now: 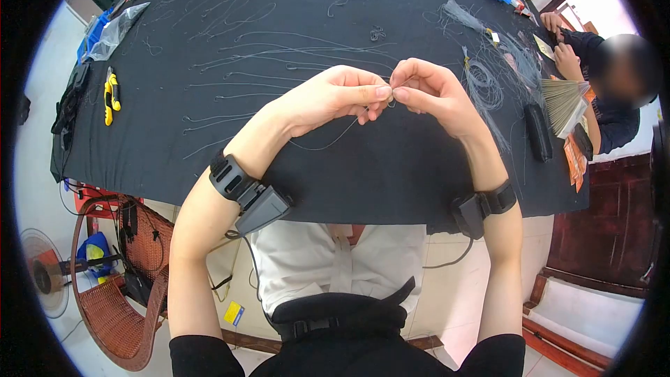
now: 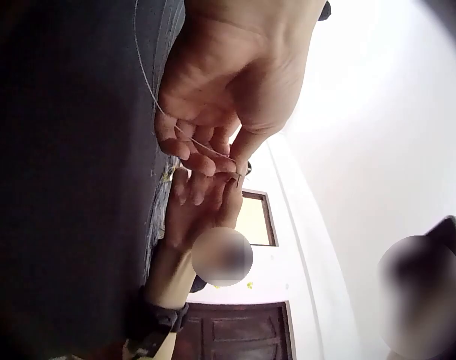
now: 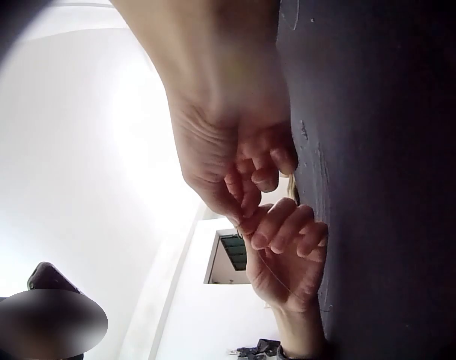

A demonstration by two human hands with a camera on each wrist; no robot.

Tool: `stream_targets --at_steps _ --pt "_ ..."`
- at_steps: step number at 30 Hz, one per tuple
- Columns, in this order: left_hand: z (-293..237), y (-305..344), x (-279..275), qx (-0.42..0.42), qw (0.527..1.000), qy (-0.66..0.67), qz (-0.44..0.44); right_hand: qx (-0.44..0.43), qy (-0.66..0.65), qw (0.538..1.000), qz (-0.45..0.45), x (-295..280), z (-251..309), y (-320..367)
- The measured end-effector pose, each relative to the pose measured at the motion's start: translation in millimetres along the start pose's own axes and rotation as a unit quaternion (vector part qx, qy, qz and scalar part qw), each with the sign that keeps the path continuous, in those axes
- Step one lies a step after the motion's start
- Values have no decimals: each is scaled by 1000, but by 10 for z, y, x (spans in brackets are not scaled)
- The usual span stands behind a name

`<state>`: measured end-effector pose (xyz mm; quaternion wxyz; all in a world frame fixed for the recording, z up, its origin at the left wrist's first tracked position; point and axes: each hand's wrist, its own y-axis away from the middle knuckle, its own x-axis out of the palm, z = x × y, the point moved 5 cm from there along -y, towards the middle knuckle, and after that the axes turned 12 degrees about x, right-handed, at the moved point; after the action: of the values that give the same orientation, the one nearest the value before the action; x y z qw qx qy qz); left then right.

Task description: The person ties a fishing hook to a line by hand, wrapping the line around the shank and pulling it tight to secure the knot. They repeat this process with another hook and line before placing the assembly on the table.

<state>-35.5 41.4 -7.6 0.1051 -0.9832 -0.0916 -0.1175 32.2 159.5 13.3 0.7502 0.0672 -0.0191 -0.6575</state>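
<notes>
My left hand (image 1: 333, 100) and right hand (image 1: 438, 101) meet fingertip to fingertip above the black-covered table (image 1: 363, 188). Each pinches a thin fishing line (image 1: 326, 148) between thumb and index finger, and a tiny loop shows just under the tips. The line's tail hangs below my left hand and curves back toward the wrist. In the left wrist view, the line (image 2: 147, 84) crosses my left fingers to the pinch. I cannot tell what small piece sits between the fingertips. Beneath and left of my hands lie several separate line lengths (image 1: 244, 85) with small bent ends.
Bundled line coils (image 1: 484, 84) lie to the right, beside a black case (image 1: 538, 132) and a fanned stack of cards (image 1: 564, 106). Yellow-handled cutters (image 1: 112, 96) rest at the left. A person (image 1: 614, 91) sits at the right edge. A wicker chair (image 1: 125, 279) stands lower left.
</notes>
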Motion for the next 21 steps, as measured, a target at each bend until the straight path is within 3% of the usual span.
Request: stream_targets --at_steps 8,21 --pt "0 10 9 -4 999 30 -16 -5 5 1000 -1 19 23 6" --pt "-63 -8 -30 24 994 -72 -73 -39 -3 996 -76 -82 -38 -24"
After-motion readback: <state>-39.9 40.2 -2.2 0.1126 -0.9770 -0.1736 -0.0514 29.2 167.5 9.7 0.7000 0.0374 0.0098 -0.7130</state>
